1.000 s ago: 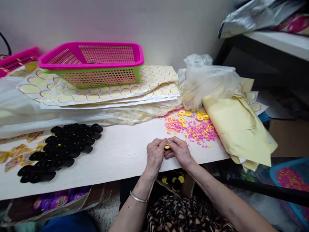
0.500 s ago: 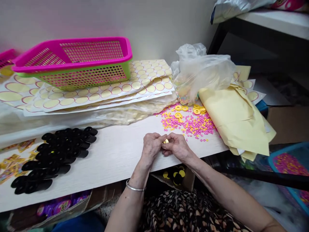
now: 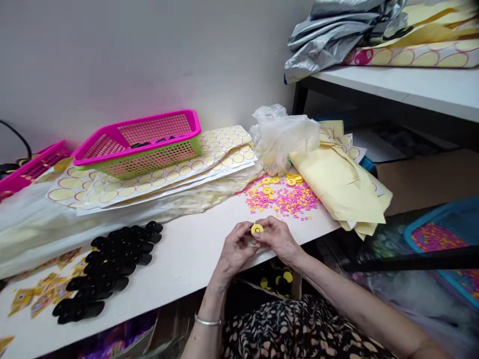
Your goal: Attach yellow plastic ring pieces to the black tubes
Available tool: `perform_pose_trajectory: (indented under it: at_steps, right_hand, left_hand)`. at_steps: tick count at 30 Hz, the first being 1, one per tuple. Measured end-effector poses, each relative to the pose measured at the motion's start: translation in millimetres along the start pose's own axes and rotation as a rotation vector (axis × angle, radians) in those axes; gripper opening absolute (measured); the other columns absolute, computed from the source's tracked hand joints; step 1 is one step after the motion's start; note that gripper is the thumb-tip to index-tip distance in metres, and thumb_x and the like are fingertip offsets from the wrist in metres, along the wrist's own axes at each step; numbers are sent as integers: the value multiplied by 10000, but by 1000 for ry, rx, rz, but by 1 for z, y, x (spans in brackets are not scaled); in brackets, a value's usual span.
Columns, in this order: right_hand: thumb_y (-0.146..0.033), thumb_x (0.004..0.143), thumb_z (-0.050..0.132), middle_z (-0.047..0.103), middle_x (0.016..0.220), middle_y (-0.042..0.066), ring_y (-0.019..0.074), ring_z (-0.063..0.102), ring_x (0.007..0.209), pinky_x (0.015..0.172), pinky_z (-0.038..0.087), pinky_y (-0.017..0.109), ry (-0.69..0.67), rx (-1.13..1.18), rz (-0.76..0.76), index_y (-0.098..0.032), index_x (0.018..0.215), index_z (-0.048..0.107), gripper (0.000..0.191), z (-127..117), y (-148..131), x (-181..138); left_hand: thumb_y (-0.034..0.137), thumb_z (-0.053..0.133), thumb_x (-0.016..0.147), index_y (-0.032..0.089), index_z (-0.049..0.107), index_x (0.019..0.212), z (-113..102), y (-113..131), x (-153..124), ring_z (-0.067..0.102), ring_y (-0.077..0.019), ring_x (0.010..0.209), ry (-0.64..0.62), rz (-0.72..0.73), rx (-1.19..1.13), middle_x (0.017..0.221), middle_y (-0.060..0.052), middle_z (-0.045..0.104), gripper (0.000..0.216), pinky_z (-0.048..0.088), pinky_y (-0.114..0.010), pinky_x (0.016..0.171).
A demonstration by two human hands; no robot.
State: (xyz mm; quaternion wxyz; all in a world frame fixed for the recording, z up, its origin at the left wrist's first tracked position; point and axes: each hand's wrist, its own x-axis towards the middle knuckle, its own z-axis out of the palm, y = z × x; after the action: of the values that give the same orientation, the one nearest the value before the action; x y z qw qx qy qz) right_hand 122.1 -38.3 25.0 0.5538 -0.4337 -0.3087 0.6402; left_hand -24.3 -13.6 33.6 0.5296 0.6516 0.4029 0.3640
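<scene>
A wide white tabletop [image 3: 183,264] runs under and to the left of the hands. Beyond them to the left lies a pile of white paper sheets printed with cream, pink-rimmed circles [image 3: 220,154], with a pink-and-green perforated plastic basket [image 3: 160,155] on top. Past the right hand is a folded pale-yellow paper packet [image 3: 340,187]; a cloudy translucent plastic bag [image 3: 290,137] sits just behind it. Left of the left hand, rows of black rounded pieces [image 3: 108,279] lie grouped together. The left hand [image 3: 235,247] and right hand [image 3: 279,239], almost meeting, both pinch a small flat yellow disc with a dark ring mark [image 3: 257,229] at its edges. Its marked face points back toward the wearer's head; it looks round, so I cannot tell a long axis. Just beyond the right hand are yellow flat rings [image 3: 292,180], then tiny pink and yellow bits [image 3: 295,202]
</scene>
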Motion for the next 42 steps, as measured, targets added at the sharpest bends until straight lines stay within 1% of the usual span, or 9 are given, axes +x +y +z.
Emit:
perform_pose_trajectory:
  at_steps: [3,6,12,16,21,26,30,36,42]
  right_hand:
    - [-252,630,743,645,802,-8,98,593,613,589,478,240,-86,-15,-45,-185,909,522,363,-7,-6,-21]
    - [-197,601,758,618,824,-23,94,569,645,564,442,210,-195,-19,11,-211,929,489,424,-16,-15,-43]
    - [-157,655,724,583,853,-30,83,555,707,605,432,196,-216,-5,-4,-262,1068,397,538,-24,-24,-84]
    - [-103,630,737,581,905,-17,104,573,804,685,464,225,-226,-25,-23,-257,1058,419,555,-30,-27,-99]
    - [-124,697,699,586,958,8,108,581,800,711,474,248,-320,2,-40,-251,1104,453,493,-41,-32,-109]
    - [-210,788,631,592,992,26,124,592,870,790,464,267,-319,-32,-44,-239,1150,467,399,-49,-33,-116]
    - [-214,780,643,599,948,20,121,596,817,737,474,258,-310,-28,-43,-249,1156,464,418,-55,-28,-118]
    - [-250,751,673,610,911,24,139,603,754,689,496,283,-258,-39,-56,-245,1116,507,401,-64,-21,-118]
    - [-250,676,733,590,921,16,118,575,714,645,483,247,-85,-134,-63,-197,965,618,316,-63,-19,-111]
  left_hand:
    - [149,679,640,218,649,1066,13,6,-11,529,-197,979,47,167,171,1049,-68,564,433,465,-324,828]
    - [87,641,638,259,618,1133,24,11,-23,508,-211,1049,-31,277,156,1106,-64,544,524,450,-360,895]
    - [155,683,692,236,582,1177,47,20,-50,492,-228,1092,-72,177,-314,1233,-95,449,502,484,-332,844]
    - [166,695,711,235,616,1126,58,29,-56,526,-174,987,-72,182,-215,1067,-66,559,428,473,-277,800]
    - [177,715,694,223,621,1119,58,37,-59,549,-178,959,-113,257,-115,1055,-80,586,438,485,-291,780]
    - [204,751,648,195,607,1133,61,46,-59,573,-172,908,-134,341,49,1042,-92,599,506,498,-292,752]
    - [215,737,654,167,631,1070,69,54,-59,583,-164,861,-118,355,146,969,-83,613,431,499,-297,756]
    - [219,723,650,153,646,1016,83,59,-61,574,-160,803,-84,291,197,903,-67,623,380,493,-281,693]
    - [262,740,652,154,658,1004,90,49,-59,568,-177,816,-65,137,208,865,-58,642,378,473,-322,758]
